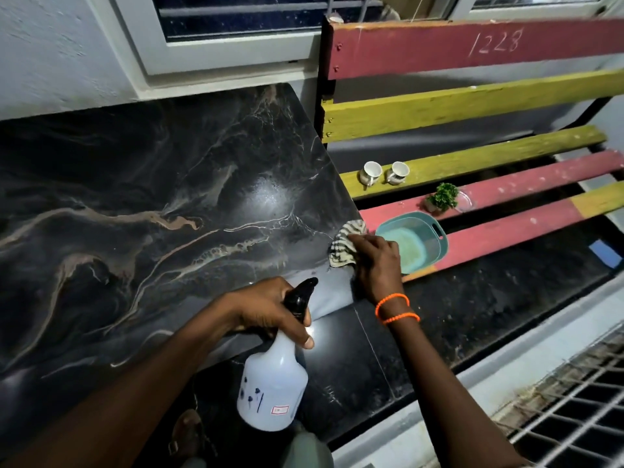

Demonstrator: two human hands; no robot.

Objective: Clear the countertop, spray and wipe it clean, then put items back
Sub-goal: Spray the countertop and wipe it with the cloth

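Now the right hand (373, 265) presses a striped cloth (346, 244) against the right edge of the dark marbled tabletop (152, 197), near its front corner. Its fingers curl over the cloth, which bunches up beyond the fingertips and partly under the palm. Two orange bead bands (395, 309) circle that wrist.

The left hand (270, 309) is closed around the neck of a spray bottle (273, 376), thumb down the front just under the black nozzle head. The bottle hangs off the front edge of the tabletop, above the dark floor, its white body below the hand and its nozzle pointing up and to the right, toward the cloth. The two hands are near each other but apart.

Just right of the cloth, past the tabletop's edge, stands a bench (506, 231) of red and yellow slats. On it sit a teal basin (435, 244), close to the right hand, a small green plant (442, 197) behind the basin, and two white cups (385, 173) side by side on a yellow slat farther back. A window (236, 35) sits above the tabletop.
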